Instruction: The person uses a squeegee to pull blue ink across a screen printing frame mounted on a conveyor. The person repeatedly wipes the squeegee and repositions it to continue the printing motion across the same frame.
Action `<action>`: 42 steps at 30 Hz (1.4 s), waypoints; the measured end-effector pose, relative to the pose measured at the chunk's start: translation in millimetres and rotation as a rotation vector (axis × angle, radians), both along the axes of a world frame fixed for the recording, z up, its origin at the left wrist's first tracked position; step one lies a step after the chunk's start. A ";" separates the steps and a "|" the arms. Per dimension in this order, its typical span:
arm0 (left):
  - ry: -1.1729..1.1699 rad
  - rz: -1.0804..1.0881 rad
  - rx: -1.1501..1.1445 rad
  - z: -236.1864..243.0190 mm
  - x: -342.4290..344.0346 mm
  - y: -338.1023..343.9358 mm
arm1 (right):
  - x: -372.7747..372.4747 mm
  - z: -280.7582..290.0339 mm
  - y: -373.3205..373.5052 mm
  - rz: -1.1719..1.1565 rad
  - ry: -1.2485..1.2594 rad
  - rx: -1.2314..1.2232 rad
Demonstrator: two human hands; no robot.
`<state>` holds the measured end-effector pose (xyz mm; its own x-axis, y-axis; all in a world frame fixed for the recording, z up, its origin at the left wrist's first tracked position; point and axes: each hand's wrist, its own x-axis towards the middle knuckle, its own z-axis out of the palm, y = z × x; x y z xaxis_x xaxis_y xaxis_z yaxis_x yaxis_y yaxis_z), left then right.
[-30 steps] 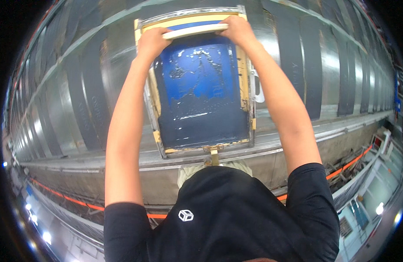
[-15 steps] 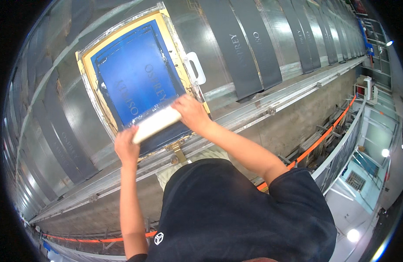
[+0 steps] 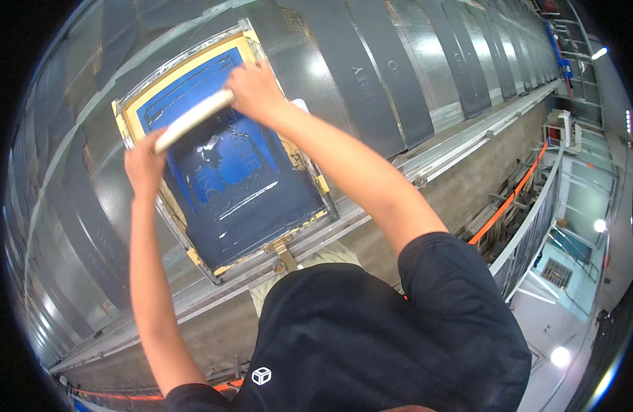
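A screen printing frame with yellow tape around a blue mesh lies on a long metal table. Across the mesh, toward its far end, I hold a pale squeegee tilted up to the right. My left hand is closed around its left end. My right hand grips the right end. Dark ink is spread over the near half of the mesh, with blue patches and parts of lettering showing through behind the squeegee.
Dark printed fabric strips lie side by side along the table on both sides. A metal rail runs along the near edge, with a brass-coloured clamp at the frame. A white handle sticks out on the frame's right. An orange strip runs behind me.
Both hands have moved the squeegee away from me, from the near part of the mesh toward its far end. Dark ink now covers the near mesh that showed blue.
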<state>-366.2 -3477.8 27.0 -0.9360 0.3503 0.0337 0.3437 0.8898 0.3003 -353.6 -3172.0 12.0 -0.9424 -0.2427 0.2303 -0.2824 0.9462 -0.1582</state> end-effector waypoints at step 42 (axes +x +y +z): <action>-0.083 -0.043 0.244 11.4 290.0 0.7 | 72.6 -56.9 73.4 -0.409 0.001 -0.740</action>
<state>-76.2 -3477.2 38.4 -0.9234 0.3810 0.0454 0.3451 0.7728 0.5327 -281.0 -3098.6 -44.9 -0.9230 0.3307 0.1965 0.0592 0.6267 -0.7770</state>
